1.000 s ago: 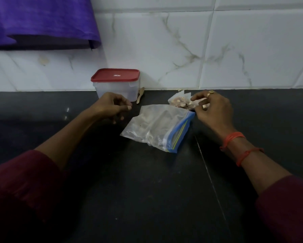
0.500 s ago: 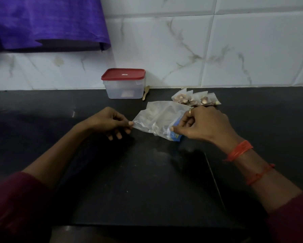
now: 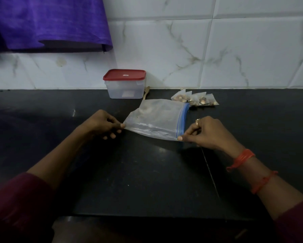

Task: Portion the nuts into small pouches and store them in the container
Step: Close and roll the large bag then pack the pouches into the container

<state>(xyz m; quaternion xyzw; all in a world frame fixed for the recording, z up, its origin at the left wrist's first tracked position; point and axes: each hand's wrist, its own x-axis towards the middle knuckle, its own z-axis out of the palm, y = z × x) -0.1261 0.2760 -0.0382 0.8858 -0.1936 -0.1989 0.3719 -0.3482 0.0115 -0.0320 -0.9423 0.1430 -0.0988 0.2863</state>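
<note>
Two hands hold the bag stretched by its near corners. The left hand pinches the closed bottom corner between thumb and forefinger. The right hand pinches the near end of the blue zip strip. Both sets of fingers are clamped on plastic. The bag lies mid-desk with its long axis running left to right and its mouth pointing right. It looks empty, or nearly so. Just behind it a cluster of filled pouches sits on the desk, apart from the container, whose red lid is on. Portioning seems finished, so I judge storing comes next. That calls for setting the bag aside, freeing a hand, unclipping the lid and dropping the pouches in.
</note>
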